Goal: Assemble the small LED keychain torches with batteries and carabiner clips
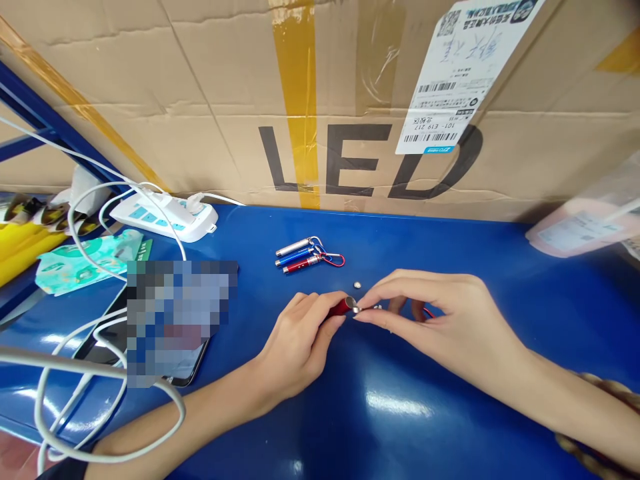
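Note:
My left hand is closed around a small red metal flashlight tube, its end facing right. Between the thumb and index finger of my right hand is a small silver button cell, right at the tube's end; I cannot tell whether it is partly inside. Another silver button cell lies on the table just beyond my fingertips. Under my right hand, part of a red clip and some small silver bits show, mostly hidden. Farther back lie a silver, a blue and a red mini flashlight with clips.
The blue table ends at a large cardboard box marked LED. On the left are a white power strip, looping white cables, a phone partly blurred out and a green packet. A pinkish container stands at right.

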Demonstrator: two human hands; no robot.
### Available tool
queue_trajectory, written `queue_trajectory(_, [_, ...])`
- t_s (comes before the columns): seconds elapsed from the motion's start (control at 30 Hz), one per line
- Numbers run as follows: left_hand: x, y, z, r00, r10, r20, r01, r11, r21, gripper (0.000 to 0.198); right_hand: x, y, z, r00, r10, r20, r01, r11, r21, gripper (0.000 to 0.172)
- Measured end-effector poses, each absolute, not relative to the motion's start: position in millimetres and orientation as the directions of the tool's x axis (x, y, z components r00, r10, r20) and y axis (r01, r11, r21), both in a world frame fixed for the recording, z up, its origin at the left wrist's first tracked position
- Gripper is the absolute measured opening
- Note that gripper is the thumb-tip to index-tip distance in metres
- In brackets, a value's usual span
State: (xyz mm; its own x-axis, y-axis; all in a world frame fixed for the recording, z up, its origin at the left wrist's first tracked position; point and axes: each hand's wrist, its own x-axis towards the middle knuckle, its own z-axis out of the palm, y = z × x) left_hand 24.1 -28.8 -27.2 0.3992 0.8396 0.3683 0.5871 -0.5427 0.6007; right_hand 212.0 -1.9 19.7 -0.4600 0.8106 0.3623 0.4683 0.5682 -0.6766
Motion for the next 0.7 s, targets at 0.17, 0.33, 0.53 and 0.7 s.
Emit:
queue_trajectory(0.17, [24.5, -30.3, -27.3, 0.421, 0.827, 0.374, 0.582, -0.562, 0.588, 0.021, 211.9, -3.0, 19.0, -0.457, 0.804, 0.381, 0.490, 0.585, -0.647, 0.005])
queue_trajectory(0.33, [24.7, -31.3, -29.6, 0.442, 0.795, 0.416, 0.584, -0.606, 0.540, 0.018, 212.9, -3.4, 18.9, -0.541, 0.769, 0.340, 0.461, 0.610, -0.645, 0.009])
queue_trajectory(0.53, [26.8, -31.1, -31.8, 0.486, 0.784, 0.385, 0.617, -0.620, 0.485, 0.017, 218.0, -2.7, 15.0, -0.651, 0.703, 0.287, 0.480, 0.674, -0.561, 0.014])
queue_trajectory(0.7, [26.9, -30.8, -31.0, 0.445, 0.821, 0.358, 0.661, -0.571, 0.487, 0.015, 222.3, 7.8, 14.9, -0.580, 0.773, 0.258, 0.556, 0.607, -0.568, 0.010])
